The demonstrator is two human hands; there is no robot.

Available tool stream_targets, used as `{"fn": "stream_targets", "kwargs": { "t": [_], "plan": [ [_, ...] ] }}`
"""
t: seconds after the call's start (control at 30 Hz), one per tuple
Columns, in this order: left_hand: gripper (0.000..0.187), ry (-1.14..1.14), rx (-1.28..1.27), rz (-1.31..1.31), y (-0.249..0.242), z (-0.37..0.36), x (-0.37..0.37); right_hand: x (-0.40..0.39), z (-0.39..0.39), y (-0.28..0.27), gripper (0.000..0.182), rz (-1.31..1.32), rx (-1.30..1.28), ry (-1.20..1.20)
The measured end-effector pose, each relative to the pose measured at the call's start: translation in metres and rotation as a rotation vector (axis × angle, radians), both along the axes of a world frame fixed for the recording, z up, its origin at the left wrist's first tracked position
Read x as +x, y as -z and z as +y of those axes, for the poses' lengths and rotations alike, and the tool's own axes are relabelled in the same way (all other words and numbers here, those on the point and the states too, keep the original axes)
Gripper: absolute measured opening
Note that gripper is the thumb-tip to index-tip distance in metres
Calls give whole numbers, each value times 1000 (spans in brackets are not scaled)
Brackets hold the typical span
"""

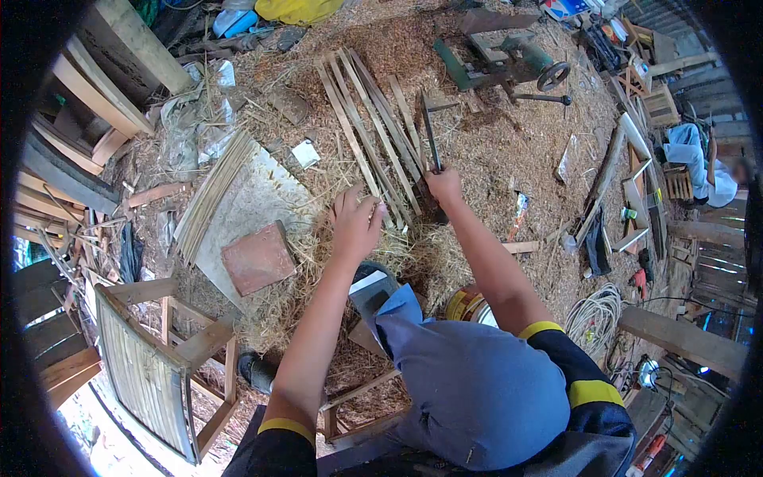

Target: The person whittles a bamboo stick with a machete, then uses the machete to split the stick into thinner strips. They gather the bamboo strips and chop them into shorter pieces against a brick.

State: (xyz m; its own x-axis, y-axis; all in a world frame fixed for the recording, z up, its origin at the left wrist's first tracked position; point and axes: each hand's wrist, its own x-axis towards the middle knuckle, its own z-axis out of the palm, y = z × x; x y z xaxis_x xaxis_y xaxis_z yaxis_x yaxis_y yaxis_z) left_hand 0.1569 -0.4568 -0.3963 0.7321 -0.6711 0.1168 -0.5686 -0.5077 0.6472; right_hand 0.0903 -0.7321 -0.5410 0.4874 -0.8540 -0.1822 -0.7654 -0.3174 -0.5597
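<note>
My right hand (444,188) is closed around the lower end of a long, narrow, dark bar-like tool (431,137), which points away from me. A short dark crosspiece shows near its far end. To the left, my left hand (356,222) is held with its fingers apart, close by the near ends of several long wooden strips (355,119). Those strips lie side by side on the shavings, running away from me. Left of that hand, a reddish square block (258,258) rests on a pale flat sheet (266,179), alongside a bundle of thin slats (208,195).
A green metal vise-like device with a handwheel (553,76) stands at the far right. Nearer are a coiled cable (596,318) and a tin (467,305). A slatted wooden chair (147,366) is at lower left. Another person (699,163) sits at far right.
</note>
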Motion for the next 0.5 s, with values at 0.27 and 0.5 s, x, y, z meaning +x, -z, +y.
{"fn": "stream_targets", "kwargs": {
  "t": [0.27, 0.5],
  "plan": [
    [22, -15, -12, 29, -11, 8, -1, -6, -13, -83, 28, -30, 523, 57],
    [22, -72, -38, 22, 3, 19, 6, -14, -27, -55, 25, -19, 393, -53]
  ]
}}
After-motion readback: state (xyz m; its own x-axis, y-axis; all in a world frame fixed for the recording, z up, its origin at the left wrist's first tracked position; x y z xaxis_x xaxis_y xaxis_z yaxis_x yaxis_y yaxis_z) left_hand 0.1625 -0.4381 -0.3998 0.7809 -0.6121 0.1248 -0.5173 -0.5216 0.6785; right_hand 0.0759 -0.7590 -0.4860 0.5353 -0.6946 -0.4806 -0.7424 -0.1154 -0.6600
